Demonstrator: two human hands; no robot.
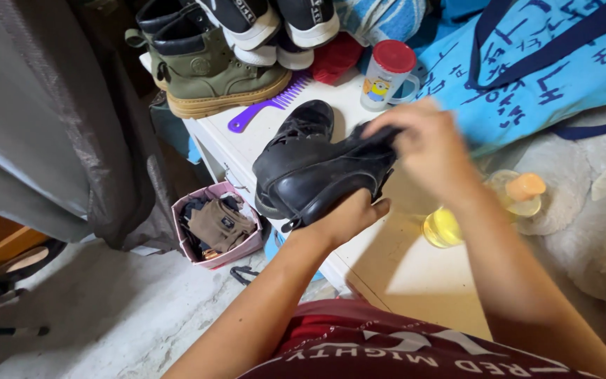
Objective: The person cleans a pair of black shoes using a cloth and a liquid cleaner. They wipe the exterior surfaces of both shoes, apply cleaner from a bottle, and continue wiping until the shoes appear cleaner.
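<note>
The left hand (348, 214) cups a black leather boot (317, 172) from beneath at the sole, lifted just over the white table (401, 267). It looks stiff and fairly heavy (polished, likely slippery), best held by the sole or heel. The right hand (426, 144) pinches a dark cloth (380, 133) against its upper.

A white table (401, 267) bears olive boots (212, 70), a purple comb (268, 107), a red-lidded cup (387, 74), 1 black shoe (306, 121) and a yellow bottle (450, 223).
</note>
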